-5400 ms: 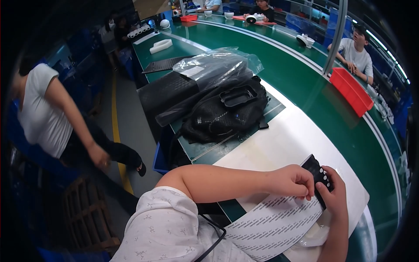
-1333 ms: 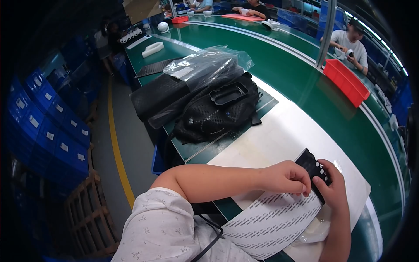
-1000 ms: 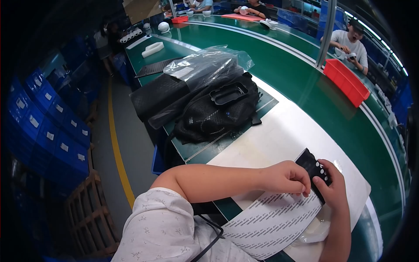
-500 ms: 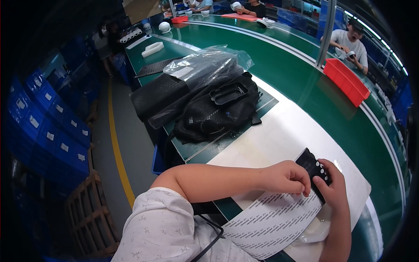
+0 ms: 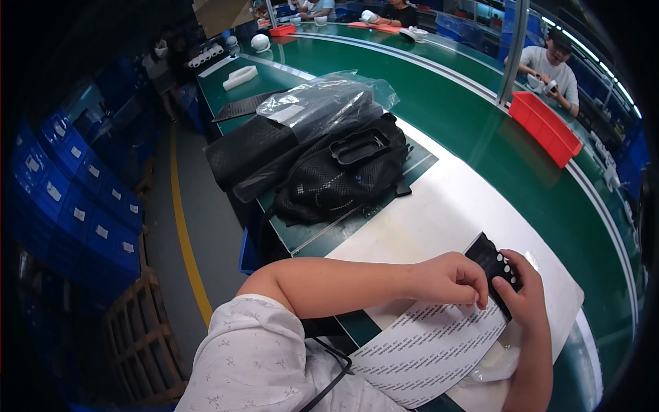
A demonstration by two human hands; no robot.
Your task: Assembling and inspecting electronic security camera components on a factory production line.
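Note:
My left hand (image 5: pixel 449 278) reaches across from the left with its fingers curled down over a white sheet (image 5: pixel 432 350) printed with rows of small dark marks. Whatever those fingertips pinch, if anything, is hidden. At the sheet's far end is a black sheet (image 5: pixel 484 257) with several round white spots along its right edge. My right hand (image 5: pixel 525 292) grips that edge, thumb on top and fingers around the side. I cannot tell whether the black and white parts are one piece. A crumpled, translucent plastic piece (image 5: pixel 498 362) rests beside my right forearm.
A black mesh bag (image 5: pixel 340 180) and dark rolled material under clear plastic (image 5: pixel 329 103) occupy the bench to the left. A red bin (image 5: pixel 544 129) stands across the green bench (image 5: pixel 439 103). Blue crates (image 5: pixel 75 199) are stacked far left; other people sit along the far side.
Both my hands and the sheets stay practically where they were. Across the bench, a co-worker's head has dipped slightly, and people in the background have shifted a little.

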